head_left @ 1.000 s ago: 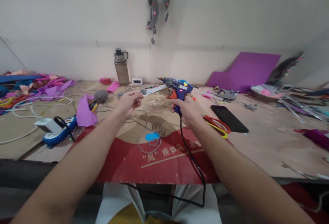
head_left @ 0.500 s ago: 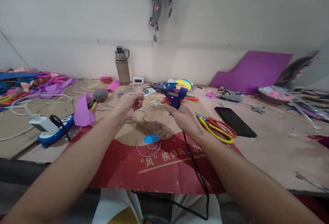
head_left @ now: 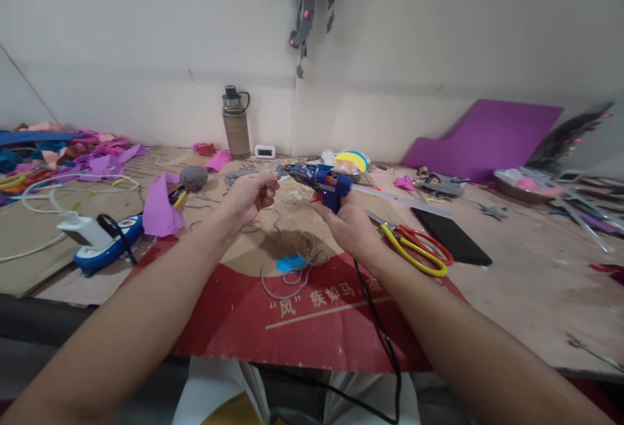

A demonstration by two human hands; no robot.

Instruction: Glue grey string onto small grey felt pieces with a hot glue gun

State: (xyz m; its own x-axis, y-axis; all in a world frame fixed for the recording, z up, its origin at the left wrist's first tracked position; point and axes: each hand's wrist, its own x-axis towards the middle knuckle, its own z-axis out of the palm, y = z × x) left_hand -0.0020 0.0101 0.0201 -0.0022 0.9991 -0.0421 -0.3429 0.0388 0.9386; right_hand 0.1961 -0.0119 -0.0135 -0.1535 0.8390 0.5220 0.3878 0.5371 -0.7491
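My right hand (head_left: 348, 220) is wrapped round the grip of a blue hot glue gun (head_left: 327, 186), its nozzle pointing left. A long clear glue stick (head_left: 404, 200) sticks out of the gun's back end. Close to the nozzle, my left hand (head_left: 256, 196) is closed in a pinch; what its fingertips hold is too small to make out. Below the hands, loose grey yarn (head_left: 305, 259) lies in loops over a blue scrap (head_left: 291, 263) on the red and brown cardboard (head_left: 224, 321).
Scissors with red and yellow handles (head_left: 414, 253) and a black phone (head_left: 451, 235) lie right of my right hand. A grey yarn ball (head_left: 194, 179), purple felt (head_left: 162, 207), a blue power strip (head_left: 114, 243) and a bottle (head_left: 236, 126) stand or lie leftward. The gun's black cord (head_left: 383, 327) hangs over the table edge.
The glue gun has turned a little, so its glue stick shows behind it and its nozzle points more at my left hand. The whole view has shifted slightly.
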